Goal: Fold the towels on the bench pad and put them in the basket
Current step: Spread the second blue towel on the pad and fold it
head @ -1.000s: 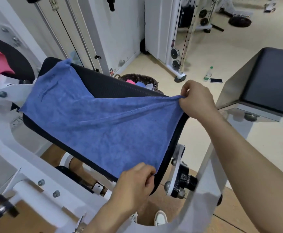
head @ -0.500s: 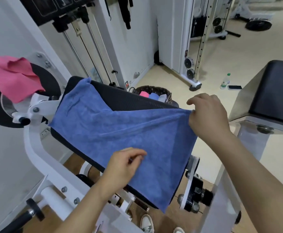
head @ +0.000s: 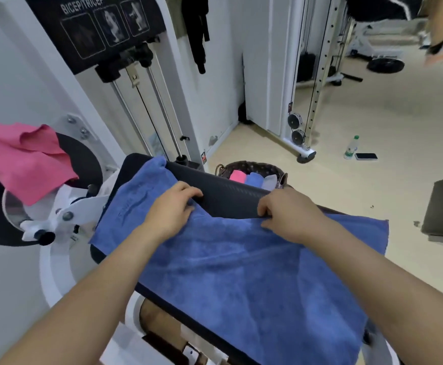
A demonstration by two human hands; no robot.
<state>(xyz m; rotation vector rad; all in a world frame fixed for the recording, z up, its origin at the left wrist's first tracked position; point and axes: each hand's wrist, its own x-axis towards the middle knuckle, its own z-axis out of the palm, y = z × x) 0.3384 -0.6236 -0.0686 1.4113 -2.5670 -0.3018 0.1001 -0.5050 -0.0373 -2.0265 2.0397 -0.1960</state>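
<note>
Centre frame: left hand [head: 173, 208] and right hand [head: 290, 214], fingers curled, seemingly pinch the far edge of a blue terry towel [head: 241, 275] draped over the black padded worktop [head: 228, 200].

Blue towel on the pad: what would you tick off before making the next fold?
1. Left hand has a grip on the blue towel, at its far edge: ok.
2. Right hand has a grip on the same edge: ok.
3. Towel lying smooth on the bench pad: not ok, creased, right end hangs off.
4. Room in the basket: cannot tell, the pad hides most of it.
5. Pink towel folded: not ok, draped on the machine.
</note>
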